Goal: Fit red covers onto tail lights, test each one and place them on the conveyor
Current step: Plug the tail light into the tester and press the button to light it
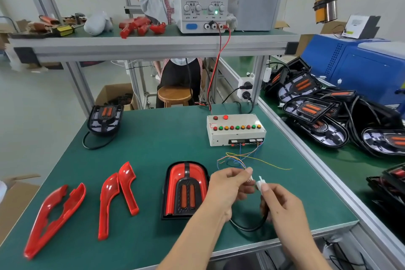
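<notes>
Lying on the green matte desk (153, 138) at the far left are glossy red covers (54, 219), long and curved, with two spoon-shaped ones (116, 195) beside them. Right of these, a tail light (185, 189) with its red cover fitted is resting flat, rounded at the top. The left hand (228, 184) is pinching a small white connector (249, 178) on thin coloured wires, and the right hand (282, 206) is pinching a white plug (260, 183) on a black cable, the two just apart.

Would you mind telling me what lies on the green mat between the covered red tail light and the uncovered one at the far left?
In the head view, only bare green mat separates the covered red tail light from the uncovered black tail light.
</notes>
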Tool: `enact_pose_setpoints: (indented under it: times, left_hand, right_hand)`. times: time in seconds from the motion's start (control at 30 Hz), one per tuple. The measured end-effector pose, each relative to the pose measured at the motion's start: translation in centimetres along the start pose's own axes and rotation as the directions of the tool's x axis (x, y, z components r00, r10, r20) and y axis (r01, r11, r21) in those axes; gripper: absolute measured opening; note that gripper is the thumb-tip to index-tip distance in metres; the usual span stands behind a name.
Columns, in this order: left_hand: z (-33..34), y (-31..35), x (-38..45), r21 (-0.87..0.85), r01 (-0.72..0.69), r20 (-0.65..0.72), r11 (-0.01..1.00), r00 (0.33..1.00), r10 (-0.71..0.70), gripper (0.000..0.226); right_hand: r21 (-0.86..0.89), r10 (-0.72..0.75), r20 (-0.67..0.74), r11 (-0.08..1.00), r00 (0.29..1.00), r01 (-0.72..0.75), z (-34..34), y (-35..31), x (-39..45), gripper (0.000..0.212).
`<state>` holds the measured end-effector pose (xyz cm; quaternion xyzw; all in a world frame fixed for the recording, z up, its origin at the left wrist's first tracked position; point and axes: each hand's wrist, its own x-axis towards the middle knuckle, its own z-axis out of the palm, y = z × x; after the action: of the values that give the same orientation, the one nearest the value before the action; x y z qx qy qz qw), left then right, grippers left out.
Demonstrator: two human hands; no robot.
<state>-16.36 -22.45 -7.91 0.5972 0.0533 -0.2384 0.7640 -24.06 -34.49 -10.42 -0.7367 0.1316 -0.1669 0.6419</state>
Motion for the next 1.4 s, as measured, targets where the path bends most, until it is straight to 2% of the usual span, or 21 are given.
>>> enact_pose_setpoints:
  times: [0.13, 0.27, 0.37, 0.53, 0.77, 1.0, 1.1, 1.17, 1.27, 1.4]
  left_hand:
    - [0.5, 0.0, 0.1, -0.042, 0.056, -0.018, 0.998, 0.998, -0.056, 0.019]
    - [0.9, 0.8, -0.2, -0.1, 0.187, 0.066, 0.977, 0.981, -0.181, 0.015]
    - [0.7, 1.2, -0.2, -0.081, 0.221, 0.099, 0.972, 0.972, -0.213, 0.011]
    - [0.4, 1.2, -0.1, -0.111, 0.263, 0.101, 0.959, 0.962, -0.252, 0.007]
    - [0.2, 1.2, -0.2, -0.144, 0.352, 0.176, 0.925, 0.929, -0.327, 0.012]
    - [0.5, 1.1, -0.1, -0.206, 0.361, 0.148, 0.909, 0.93, -0.336, 0.003]
    - [0.5, 0.9, -0.2, -0.23, 0.376, 0.183, 0.898, 0.923, -0.34, 0.014]
    - [0.6, 0.8, -0.4, -0.209, 0.384, 0.204, 0.899, 0.916, -0.344, 0.018]
    - [0.9, 0.6, -0.6, -0.214, 0.362, 0.21, 0.907, 0.924, -0.32, 0.02]
    - [1.0, 0.2, -0.8, -0.274, 0.332, 0.24, 0.903, 0.932, -0.27, 0.021]
  right_hand:
    - [-0.195, -0.075, 0.019, 0.978, 0.997, 0.077, 0.1, -0.7, -0.1, 0.016]
    - [-0.334, -0.097, -0.026, 0.939, 0.995, 0.083, 0.0, -0.9, -0.1, 0.014]
    - [-0.393, -0.114, -0.028, 0.915, 0.993, 0.093, -0.1, -0.8, -0.2, 0.012]
    - [-0.397, -0.109, -0.037, 0.914, 0.993, 0.085, 0.1, -0.7, -0.1, 0.016]
    - [-0.334, -0.135, -0.022, 0.935, 0.991, 0.12, 0.3, -1.2, -0.6, 0.013]
    - [-0.406, -0.116, 0.001, 0.908, 0.993, 0.106, 0.1, -1.0, -0.7, 0.017]
    - [-0.442, -0.127, -0.026, 0.891, 0.992, 0.102, 0.1, -0.9, -0.7, 0.024]
    - [-0.406, -0.11, -0.051, 0.91, 0.993, 0.08, 0.3, -1.1, -0.6, 0.032]
    - [-0.325, -0.079, -0.068, 0.944, 0.995, 0.053, 0.5, -1.4, -0.4, 0.028]
    - [-0.21, -0.009, -0.065, 0.978, 0.998, -0.005, 0.5, -1.6, -0.3, 0.034]
